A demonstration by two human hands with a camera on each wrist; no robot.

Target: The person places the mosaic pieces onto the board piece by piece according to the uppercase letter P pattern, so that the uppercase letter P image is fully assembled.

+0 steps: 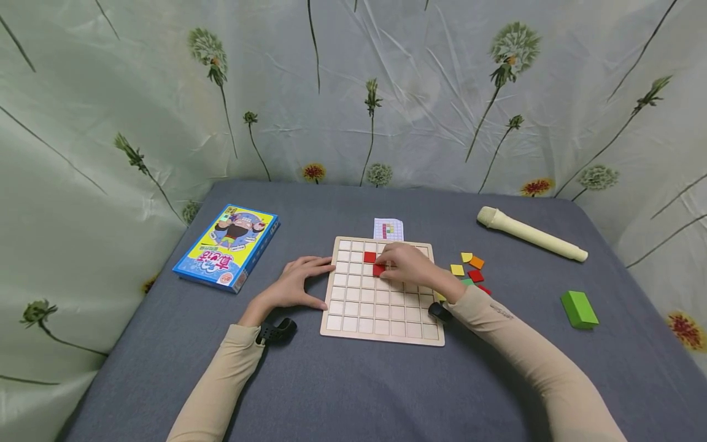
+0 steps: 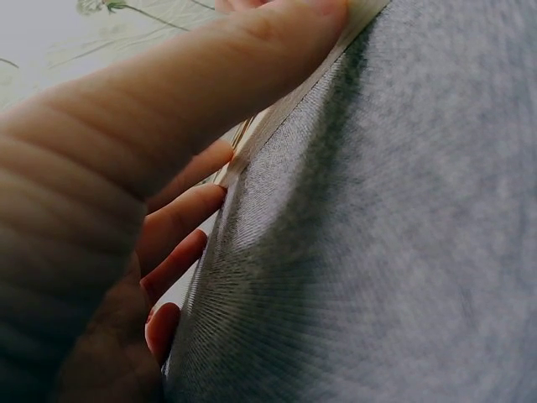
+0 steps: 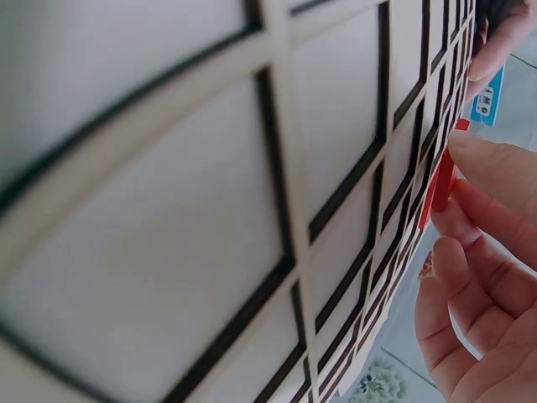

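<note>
A wooden grid board (image 1: pixel 381 339) lies on the cloth-covered table between both hands. Along its left edge rests the left hand (image 1: pixel 295 284), thumb and fingers spread and touching the rim; the left wrist view shows the thumb and fingertips against the board's edge (image 2: pixel 281 113). The right hand (image 1: pixel 409 265) is above the upper middle of the grid. Between its thumb and index finger it pinches a red square tile (image 1: pixel 378 270), also visible in the right wrist view as a red tile (image 3: pixel 446 180) close to the grid. Another red tile (image 1: pixel 369 257) sits in a cell up and left of it.
Loose yellow, orange, red and green tiles (image 1: pixel 475 275) lie right of the board, partly behind the right forearm. A pattern card (image 1: pixel 388 228) touches the board's far edge. Around them are a boxed game (image 1: pixel 226 245), a cream microphone-shaped object (image 1: pixel 530 234) and a green block (image 1: pixel 579 309).
</note>
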